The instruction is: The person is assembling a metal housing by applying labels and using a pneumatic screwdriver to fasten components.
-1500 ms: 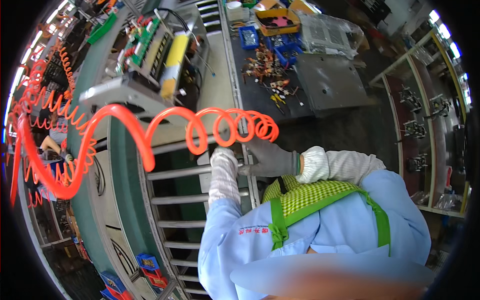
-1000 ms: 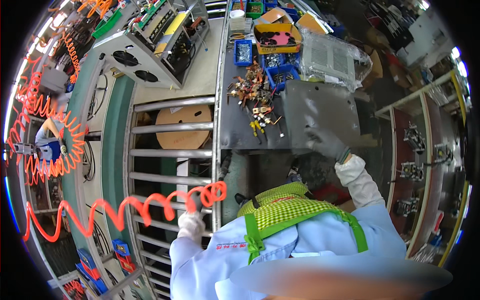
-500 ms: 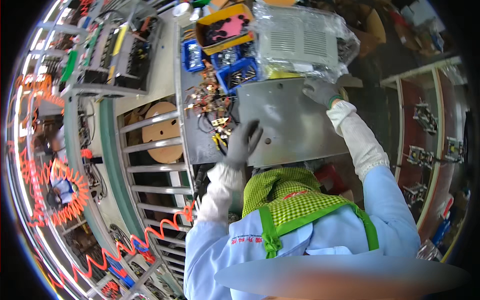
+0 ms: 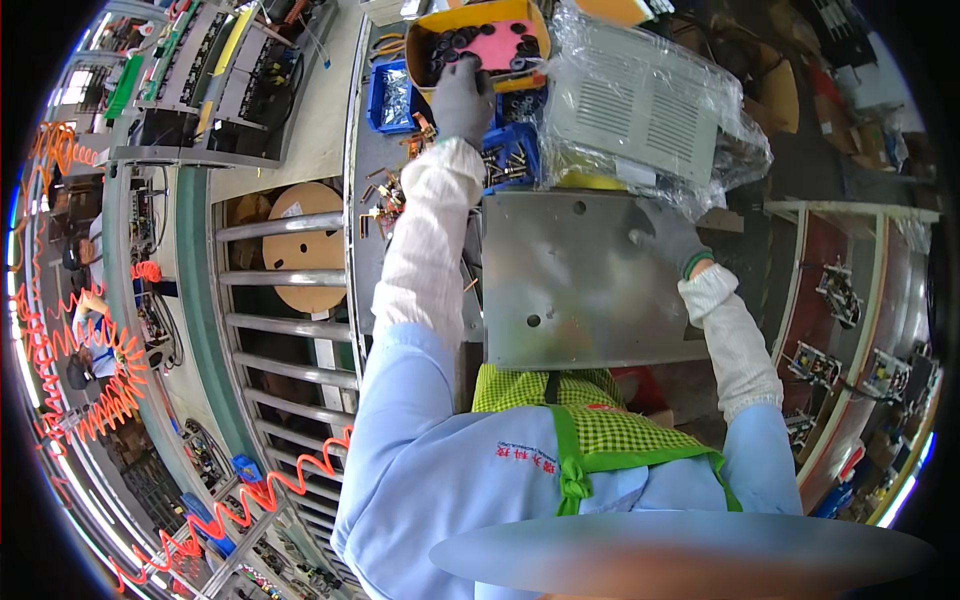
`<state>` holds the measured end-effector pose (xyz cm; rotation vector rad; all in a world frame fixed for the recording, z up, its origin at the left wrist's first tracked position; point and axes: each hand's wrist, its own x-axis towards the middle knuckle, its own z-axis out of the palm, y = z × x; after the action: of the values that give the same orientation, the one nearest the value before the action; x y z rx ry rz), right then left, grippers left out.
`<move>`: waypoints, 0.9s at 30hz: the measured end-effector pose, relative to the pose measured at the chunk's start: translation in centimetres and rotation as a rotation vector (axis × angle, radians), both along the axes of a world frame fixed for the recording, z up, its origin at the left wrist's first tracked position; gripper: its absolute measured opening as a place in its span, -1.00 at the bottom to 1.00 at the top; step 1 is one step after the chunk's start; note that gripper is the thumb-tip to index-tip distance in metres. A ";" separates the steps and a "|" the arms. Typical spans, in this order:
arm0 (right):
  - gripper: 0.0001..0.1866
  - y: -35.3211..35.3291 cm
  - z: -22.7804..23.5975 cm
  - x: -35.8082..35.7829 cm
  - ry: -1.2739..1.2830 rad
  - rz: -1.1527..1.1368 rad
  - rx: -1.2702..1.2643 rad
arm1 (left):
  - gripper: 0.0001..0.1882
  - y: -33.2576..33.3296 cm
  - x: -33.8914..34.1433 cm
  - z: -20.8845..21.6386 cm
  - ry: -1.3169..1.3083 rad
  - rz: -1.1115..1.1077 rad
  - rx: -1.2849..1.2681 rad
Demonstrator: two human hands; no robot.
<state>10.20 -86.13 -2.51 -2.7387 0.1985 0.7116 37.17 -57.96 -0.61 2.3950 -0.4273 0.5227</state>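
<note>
My left hand (image 4: 462, 102), in a grey glove, reaches into a yellow bin (image 4: 412, 45) of black rubber rings (image 4: 462, 40). Its fingers are bent together among the rings; what they grip, if anything, is hidden. A flat grey metal panel (image 4: 580, 285) with a few round holes lies in front of me. On the panel's far right part rests my right hand (image 4: 672, 238), also gloved, with thumb and fingers apart and nothing held.
Blue bins of screws (image 4: 393, 98) and bolts (image 4: 512, 158) stand beyond the panel. Beside them lies a plastic-wrapped grey vented cover (image 4: 635, 100). Small copper-coloured parts (image 4: 380, 215) lie left of the panel. A metal roller rack (image 4: 285, 278) runs along the left, and a shelf frame (image 4: 785, 300) stands right.
My left hand has moved forward from beside the panel's left edge into the yellow bin. My right hand stays on the panel's far right part. The whole view has shifted slightly.
</note>
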 end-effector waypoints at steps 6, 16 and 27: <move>-0.34 3.8 4.0 0.0 -0.095 0.227 -0.058 | -0.63 1.0 10.9 -2.4 0.300 -0.119 0.518; -0.45 5.8 5.6 -3.7 -0.042 0.040 0.224 | -0.62 -3.1 16.3 -5.3 0.636 -0.057 0.640; -0.49 6.3 8.3 -3.7 -0.382 -0.038 0.301 | -0.72 0.7 0.7 4.3 0.700 -0.751 -0.700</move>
<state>6.49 -79.79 5.74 -2.5100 0.0506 0.1784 37.92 -57.29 3.65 1.4448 -0.6330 -0.4412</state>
